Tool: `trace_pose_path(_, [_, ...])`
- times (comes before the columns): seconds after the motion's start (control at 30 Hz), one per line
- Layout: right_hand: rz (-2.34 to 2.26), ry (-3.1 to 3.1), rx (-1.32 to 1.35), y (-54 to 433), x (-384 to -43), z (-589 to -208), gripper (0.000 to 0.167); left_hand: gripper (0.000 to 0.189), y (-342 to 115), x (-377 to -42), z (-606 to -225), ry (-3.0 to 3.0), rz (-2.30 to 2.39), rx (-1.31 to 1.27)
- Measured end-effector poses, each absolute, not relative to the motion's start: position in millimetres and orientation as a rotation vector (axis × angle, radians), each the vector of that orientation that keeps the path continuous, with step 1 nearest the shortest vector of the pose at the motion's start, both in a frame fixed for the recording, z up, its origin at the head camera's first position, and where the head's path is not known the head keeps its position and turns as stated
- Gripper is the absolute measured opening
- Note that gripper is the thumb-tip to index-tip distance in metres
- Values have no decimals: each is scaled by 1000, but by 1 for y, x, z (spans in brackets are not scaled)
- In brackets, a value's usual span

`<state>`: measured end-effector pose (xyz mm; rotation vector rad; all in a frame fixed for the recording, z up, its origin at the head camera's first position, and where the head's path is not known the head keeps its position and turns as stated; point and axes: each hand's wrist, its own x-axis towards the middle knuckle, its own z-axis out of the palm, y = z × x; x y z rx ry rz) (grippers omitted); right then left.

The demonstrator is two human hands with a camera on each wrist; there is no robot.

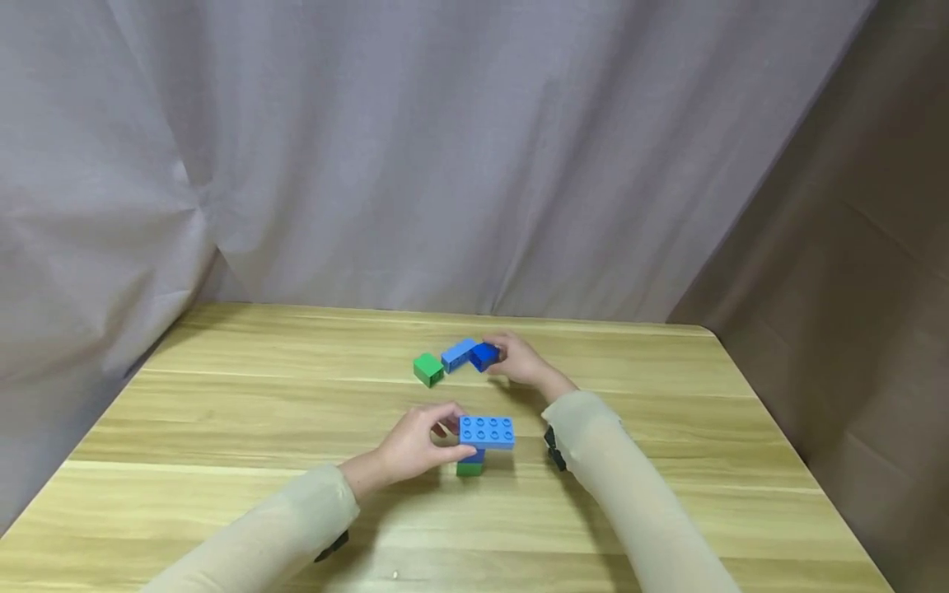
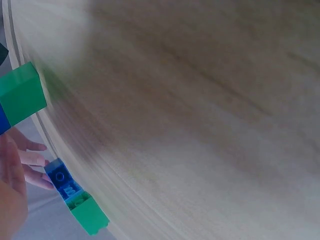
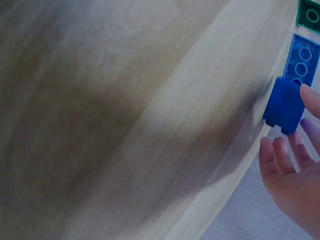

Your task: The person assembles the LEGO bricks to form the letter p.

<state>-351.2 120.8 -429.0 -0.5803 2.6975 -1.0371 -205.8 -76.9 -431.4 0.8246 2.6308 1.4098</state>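
My left hand (image 1: 418,441) grips a small stack of toy building bricks by its top piece, thumb on the near side. That top piece is a long light blue brick (image 1: 486,430), studs up. Beneath it show a darker blue brick (image 1: 474,455) and a green brick (image 1: 469,469). Farther back, my right hand (image 1: 521,361) pinches a dark blue brick (image 1: 485,357); in the right wrist view the thumb lies against this brick (image 3: 285,105). Beside it is a long light blue brick (image 1: 458,354), its hollow underside facing the right wrist camera.
A loose green brick (image 1: 427,369) lies left of the long light blue one on the wooden table (image 1: 259,395). A grey curtain (image 1: 415,165) hangs along the table's back edge, and a brown one (image 1: 838,247) on the right.
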Motion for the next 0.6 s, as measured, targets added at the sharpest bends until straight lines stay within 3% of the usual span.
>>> trace_pose_path(0.33, [-920, 2782, -523, 121, -347, -431, 35, 29, -76, -206, -432, 2619, 1407, 823])
trace_pose_path(0.6, [-958, 2770, -530, 123, -344, -432, 34, 28, -76, -206, -432, 2629, 1408, 830])
